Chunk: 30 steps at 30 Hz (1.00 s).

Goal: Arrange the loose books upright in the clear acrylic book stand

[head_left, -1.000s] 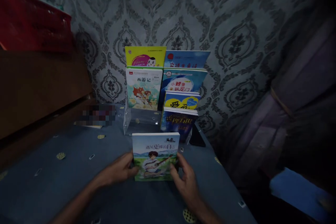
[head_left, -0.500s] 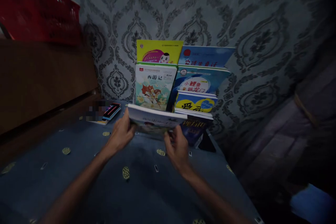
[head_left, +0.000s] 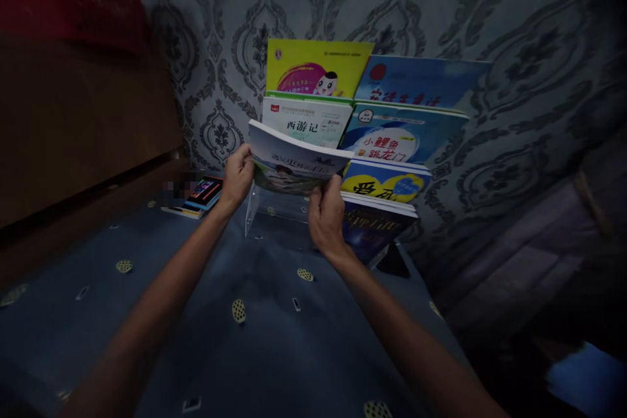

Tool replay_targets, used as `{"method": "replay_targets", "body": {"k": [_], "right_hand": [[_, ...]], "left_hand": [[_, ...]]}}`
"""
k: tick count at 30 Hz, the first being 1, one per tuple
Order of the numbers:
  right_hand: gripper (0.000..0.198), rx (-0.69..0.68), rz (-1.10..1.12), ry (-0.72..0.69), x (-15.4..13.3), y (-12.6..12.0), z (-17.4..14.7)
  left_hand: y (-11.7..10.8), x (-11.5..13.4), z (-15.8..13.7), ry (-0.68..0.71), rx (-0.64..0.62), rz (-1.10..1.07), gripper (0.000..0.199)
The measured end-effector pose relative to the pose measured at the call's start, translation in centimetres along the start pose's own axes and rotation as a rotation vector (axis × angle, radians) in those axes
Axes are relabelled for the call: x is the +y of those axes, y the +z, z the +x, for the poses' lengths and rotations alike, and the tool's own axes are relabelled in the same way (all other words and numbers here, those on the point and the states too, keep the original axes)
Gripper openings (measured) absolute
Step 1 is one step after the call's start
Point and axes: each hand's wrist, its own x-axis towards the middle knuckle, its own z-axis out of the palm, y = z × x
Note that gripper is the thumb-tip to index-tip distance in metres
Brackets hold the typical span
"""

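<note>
Between my two hands is a book (head_left: 294, 163) with a pale sky and a green landscape on its cover, tilted back. My left hand (head_left: 239, 176) grips its left edge and my right hand (head_left: 327, 215) grips its lower right corner. Behind it stands a clear book rack (head_left: 251, 212) with books in tiers. A white book (head_left: 304, 124) is partly hidden by the held one. A yellow book (head_left: 318, 65) stands at the top left of the rack. On the right are two blue books (head_left: 421, 81), a yellow-and-blue book (head_left: 386, 181) and a dark blue book (head_left: 375, 228).
Small books (head_left: 203, 196) lie on the patterned blue cloth (head_left: 196, 313) to the left. Farther left, a red basket (head_left: 73, 0) stands on a brown wooden cabinet (head_left: 83, 124). Patterned wallpaper (head_left: 206, 78) rises behind the rack; draped pale fabric (head_left: 539, 261) is at right.
Both hands have raised the held book and brought it against the rack's left side, covering more of the white book. The camera view has shifted, and the rack appears larger.
</note>
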Motion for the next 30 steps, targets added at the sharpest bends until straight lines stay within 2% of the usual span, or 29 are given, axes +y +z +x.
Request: {"method": "replay_targets", "body": {"k": [5, 10, 16, 21, 26, 30], "right_hand": [[0.031, 0.023, -0.056, 0.007, 1.2, 0.8, -0.1], [0.031, -0.022, -0.081, 0.023, 2.3, 1.6, -0.2], [0.036, -0.011, -0.132, 0.080, 3.3, 2.7, -0.1], [0.033, 0.008, -0.226, 0.140, 3.7, 3.1, -0.5], [0.052, 0.037, -0.206, 0.137, 3.9, 3.3, -1.0], [0.060, 0.031, -0.233, 0.161, 3.5, 3.8, -1.5]], "left_hand": [[1.0, -2.4, -0.6, -0.114, -0.012, -0.038, 0.018], [1.4, -3.8, -1.4, -0.202, -0.022, 0.040, 0.025], [1.3, -3.6, -3.3, -0.181, -0.037, 0.169, 0.020], [1.9, -3.2, -4.3, -0.078, 0.041, 0.411, 0.019], [2.4, -2.9, -4.5, -0.034, 0.062, 0.539, 0.018], [2.5, -2.6, -4.2, -0.028, 0.066, 0.600, 0.026]]}}
